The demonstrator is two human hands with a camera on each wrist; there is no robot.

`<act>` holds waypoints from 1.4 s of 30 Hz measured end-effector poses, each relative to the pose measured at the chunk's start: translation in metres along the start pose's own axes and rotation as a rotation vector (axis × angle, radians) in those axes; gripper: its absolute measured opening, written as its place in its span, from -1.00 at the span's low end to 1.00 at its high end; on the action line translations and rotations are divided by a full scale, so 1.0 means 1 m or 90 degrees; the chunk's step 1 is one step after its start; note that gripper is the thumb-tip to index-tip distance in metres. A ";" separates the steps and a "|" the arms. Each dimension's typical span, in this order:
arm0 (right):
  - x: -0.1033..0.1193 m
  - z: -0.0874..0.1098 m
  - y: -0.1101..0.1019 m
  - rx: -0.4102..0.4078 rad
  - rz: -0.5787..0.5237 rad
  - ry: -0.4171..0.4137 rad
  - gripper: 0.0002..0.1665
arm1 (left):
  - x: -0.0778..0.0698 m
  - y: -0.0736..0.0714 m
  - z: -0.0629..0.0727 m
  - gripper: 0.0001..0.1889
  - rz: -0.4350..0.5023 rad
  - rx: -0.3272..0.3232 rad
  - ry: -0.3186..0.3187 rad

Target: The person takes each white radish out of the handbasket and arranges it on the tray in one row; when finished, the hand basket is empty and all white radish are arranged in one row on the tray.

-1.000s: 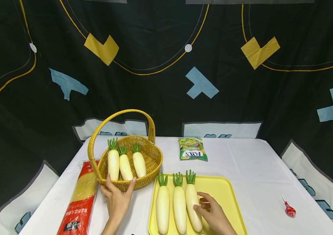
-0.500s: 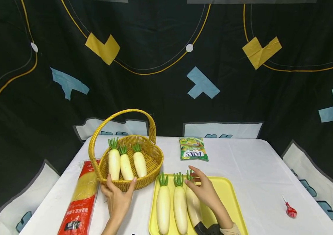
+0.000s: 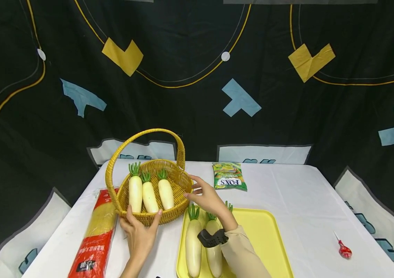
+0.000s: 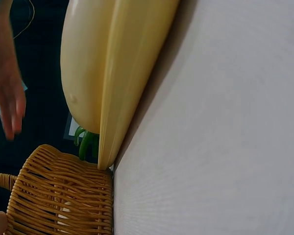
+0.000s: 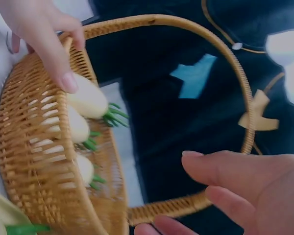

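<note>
A yellow wicker basket (image 3: 177, 208) with a tall arched handle holds three white radishes (image 3: 150, 197) with green tops. My left hand (image 3: 139, 233) grips the basket's near rim, fingers over the edge in the right wrist view. My right hand (image 3: 205, 195) hovers at the basket's right rim, thumb and fingers (image 5: 225, 169) apart and holding nothing. Three longer white radishes (image 3: 193, 247) lie side by side on a yellow tray (image 3: 263, 231); my right forearm hides most of the rightmost one. In the left wrist view the right hand (image 4: 7, 78) is blurred, above the basket.
A red and yellow packet (image 3: 94, 235) lies left of the basket. A green FOX'S bag (image 3: 229, 176) is at the back of the white table (image 3: 298, 200). A red lollipop (image 3: 344, 251) lies at the right. Dark cloth hangs behind.
My right hand has left the rightmost radish on the tray and moved up and left to the basket's right rim. My left hand stays on the basket.
</note>
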State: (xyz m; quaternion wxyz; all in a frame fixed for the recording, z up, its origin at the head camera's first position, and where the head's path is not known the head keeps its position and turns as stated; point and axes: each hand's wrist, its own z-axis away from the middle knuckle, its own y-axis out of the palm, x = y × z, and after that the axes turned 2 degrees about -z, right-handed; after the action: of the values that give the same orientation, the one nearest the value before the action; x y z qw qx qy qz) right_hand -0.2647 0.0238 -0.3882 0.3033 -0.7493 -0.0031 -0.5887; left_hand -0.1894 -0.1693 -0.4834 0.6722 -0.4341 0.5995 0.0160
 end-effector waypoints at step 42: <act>-0.005 -0.081 0.081 0.110 0.250 0.137 -0.25 | -0.002 -0.003 0.003 0.16 -0.022 -0.018 -0.002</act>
State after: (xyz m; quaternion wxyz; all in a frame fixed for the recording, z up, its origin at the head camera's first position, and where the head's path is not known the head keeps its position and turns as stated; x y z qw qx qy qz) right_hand -0.3079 -0.0774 -0.4187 0.4734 -0.6398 0.1249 -0.5924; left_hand -0.1859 -0.1684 -0.4803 0.6675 -0.4536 0.5904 0.0134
